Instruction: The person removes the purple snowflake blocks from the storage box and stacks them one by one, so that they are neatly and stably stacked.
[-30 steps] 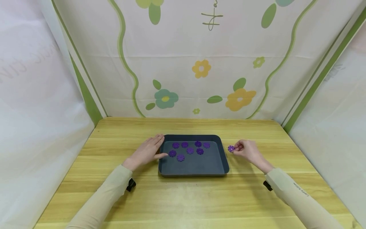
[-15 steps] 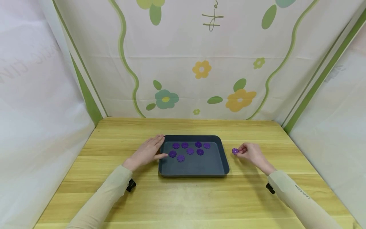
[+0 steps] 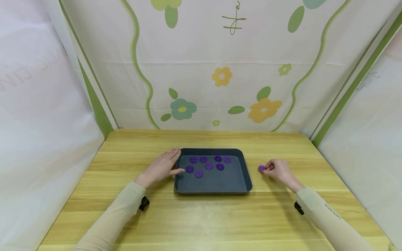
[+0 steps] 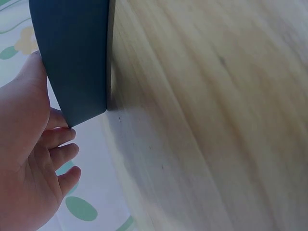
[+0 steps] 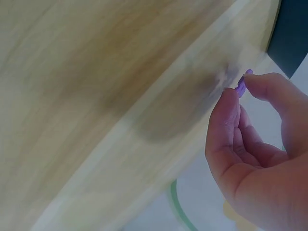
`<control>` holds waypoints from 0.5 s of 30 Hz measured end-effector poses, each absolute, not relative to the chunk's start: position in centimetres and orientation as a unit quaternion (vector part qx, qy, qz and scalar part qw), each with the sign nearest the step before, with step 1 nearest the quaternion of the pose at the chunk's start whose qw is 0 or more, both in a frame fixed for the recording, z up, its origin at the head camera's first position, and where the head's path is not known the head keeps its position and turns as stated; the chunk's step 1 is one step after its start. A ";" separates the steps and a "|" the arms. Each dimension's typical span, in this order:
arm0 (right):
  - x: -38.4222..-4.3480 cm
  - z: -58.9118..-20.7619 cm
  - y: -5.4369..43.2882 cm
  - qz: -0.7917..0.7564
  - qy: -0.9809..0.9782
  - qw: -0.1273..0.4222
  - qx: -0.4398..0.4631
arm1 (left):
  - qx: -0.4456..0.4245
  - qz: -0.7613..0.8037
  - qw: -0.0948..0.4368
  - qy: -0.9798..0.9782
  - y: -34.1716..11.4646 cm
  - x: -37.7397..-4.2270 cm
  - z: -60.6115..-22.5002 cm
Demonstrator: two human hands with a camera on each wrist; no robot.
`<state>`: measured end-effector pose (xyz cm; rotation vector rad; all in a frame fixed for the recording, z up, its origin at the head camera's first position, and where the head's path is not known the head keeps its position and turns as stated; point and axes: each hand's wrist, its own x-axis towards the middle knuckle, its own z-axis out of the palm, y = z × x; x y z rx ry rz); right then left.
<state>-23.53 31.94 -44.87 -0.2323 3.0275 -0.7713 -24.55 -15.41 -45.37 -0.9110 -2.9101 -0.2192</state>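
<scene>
Wrist views: right hand pinches purple disc, edge toward camera; extended left hand touches tray.

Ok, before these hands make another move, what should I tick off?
1. Right hand pinching a purple flower piece: ok.
2. That piece outside the tray: ok, off its right side.
3. That piece lifted off the table: cannot tell.
4. Left hand touching the tray: ok, at its left edge.
5. Other purple pieces inside the tray: ok, eight visible.
</scene>
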 end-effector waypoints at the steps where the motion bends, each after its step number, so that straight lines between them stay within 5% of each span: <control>1: -23.5 -45.0 32.0 -0.244 0.967 0.006 -0.072 | -0.298 -0.072 0.042 -0.951 -15.4 -24.5 -45.4; 15: -23.7 -45.6 32.4 -0.238 0.969 0.025 -0.059 | -0.304 -0.084 0.046 -0.948 -15.3 -24.6 -45.4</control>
